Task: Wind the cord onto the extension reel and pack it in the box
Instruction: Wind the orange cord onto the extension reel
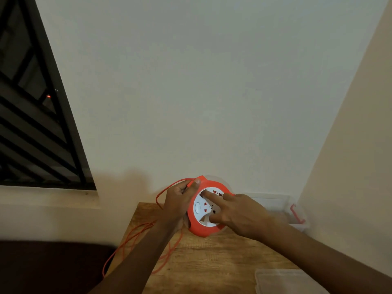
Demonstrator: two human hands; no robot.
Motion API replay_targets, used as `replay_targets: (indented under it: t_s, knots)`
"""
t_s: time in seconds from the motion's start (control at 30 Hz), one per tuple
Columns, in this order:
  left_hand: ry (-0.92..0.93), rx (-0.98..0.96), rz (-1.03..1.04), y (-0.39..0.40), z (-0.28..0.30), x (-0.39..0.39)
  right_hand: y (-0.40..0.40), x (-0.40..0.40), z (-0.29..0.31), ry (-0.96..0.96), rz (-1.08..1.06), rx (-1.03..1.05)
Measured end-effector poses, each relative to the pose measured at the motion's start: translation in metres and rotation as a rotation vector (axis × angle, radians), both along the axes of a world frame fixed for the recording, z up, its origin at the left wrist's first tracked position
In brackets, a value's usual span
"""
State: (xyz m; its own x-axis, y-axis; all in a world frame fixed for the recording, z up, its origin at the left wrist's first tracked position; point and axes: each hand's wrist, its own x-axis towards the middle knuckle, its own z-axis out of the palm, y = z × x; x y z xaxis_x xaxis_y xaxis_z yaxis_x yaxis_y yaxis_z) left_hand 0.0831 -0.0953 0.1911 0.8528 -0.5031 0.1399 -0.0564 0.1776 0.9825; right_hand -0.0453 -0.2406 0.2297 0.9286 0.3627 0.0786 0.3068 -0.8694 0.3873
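Winding step: your left hand [180, 198] grips reel [209, 206] and cord [161, 247]; right hand [237, 213], fingers extended, turns hub. Next: keep cranking.

**Desk:** What do readers see of you in this one?

**Me:** Two forearms coming up from the bottom edge, and my left hand [180, 200] and right hand [237, 215]. Both arms are bare to the edge of the shot.

**Desk:** Anything worn?

**Me:** No sleeve or cuff shows on either arm, and I can make out no watch, ring or glove. My left thumbnail is short and plain, catching a little light.

**Desk:** Marks?

**Me:** The light is dim and the picture soft; I can't pick out any finer detail.
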Motion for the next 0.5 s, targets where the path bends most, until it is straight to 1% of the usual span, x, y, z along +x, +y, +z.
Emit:
replay_targets:
  t_s: [0.1, 0.23, 0.3, 0.4, 0.43, 0.5]
  knots:
    - [0.002, 0.013, -0.027, 0.002, 0.002, 0.001, 0.004, 0.002, 0.003, 0.060, -0.009, -0.051]
    - [0.020, 0.031, -0.144, -0.001, 0.001, -0.001, 0.012, 0.005, 0.004, 0.147, -0.006, -0.128]
    - [0.030, 0.037, -0.167, -0.002, 0.001, -0.001, 0.014, 0.007, 0.004, 0.166, 0.001, -0.182]
    - [0.044, 0.012, -0.152, -0.001, 0.002, -0.001, 0.014, 0.008, 0.009, 0.130, 0.043, -0.241]
    - [0.057, -0.002, -0.131, -0.001, 0.002, -0.001, 0.013, 0.008, 0.010, 0.110, 0.025, -0.221]
    - [0.123, -0.043, -0.070, -0.003, 0.003, 0.000, 0.011, 0.010, 0.011, 0.020, -0.086, -0.113]
